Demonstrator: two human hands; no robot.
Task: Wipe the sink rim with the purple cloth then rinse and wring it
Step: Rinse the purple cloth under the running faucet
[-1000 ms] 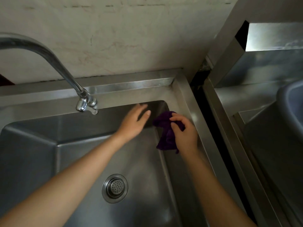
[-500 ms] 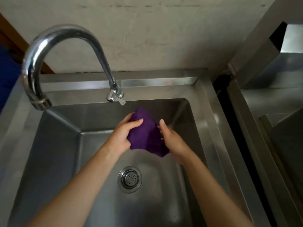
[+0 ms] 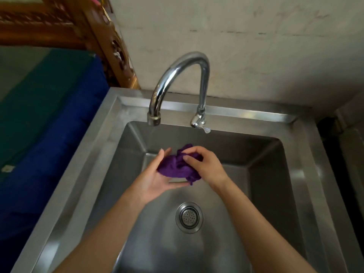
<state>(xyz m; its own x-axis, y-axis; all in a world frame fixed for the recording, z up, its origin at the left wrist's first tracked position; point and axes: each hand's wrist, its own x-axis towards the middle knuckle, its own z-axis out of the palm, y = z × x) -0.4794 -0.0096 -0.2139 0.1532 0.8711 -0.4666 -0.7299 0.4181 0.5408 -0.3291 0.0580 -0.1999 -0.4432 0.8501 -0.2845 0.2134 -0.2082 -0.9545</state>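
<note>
The purple cloth (image 3: 177, 166) is bunched up between both hands over the middle of the steel sink basin. My left hand (image 3: 157, 179) cups it from below, palm up. From the right, my right hand (image 3: 204, 164) pinches the top of the cloth with its fingers. The sink rim (image 3: 307, 154) runs around the basin. A curved chrome tap (image 3: 177, 75) arches over the back of the basin, its spout (image 3: 154, 118) above and left of the cloth. No water stream is visible.
The drain strainer (image 3: 189, 217) sits in the basin floor below the hands. The tap handle (image 3: 199, 121) is at the back rim. A blue and green surface (image 3: 49, 115) lies left of the sink, a carved wooden frame (image 3: 110, 40) behind it, and a plaster wall behind the tap.
The cloth went from my right hand alone at the right rim to both hands over the basin, and is now bunched tighter. The view has swung left.
</note>
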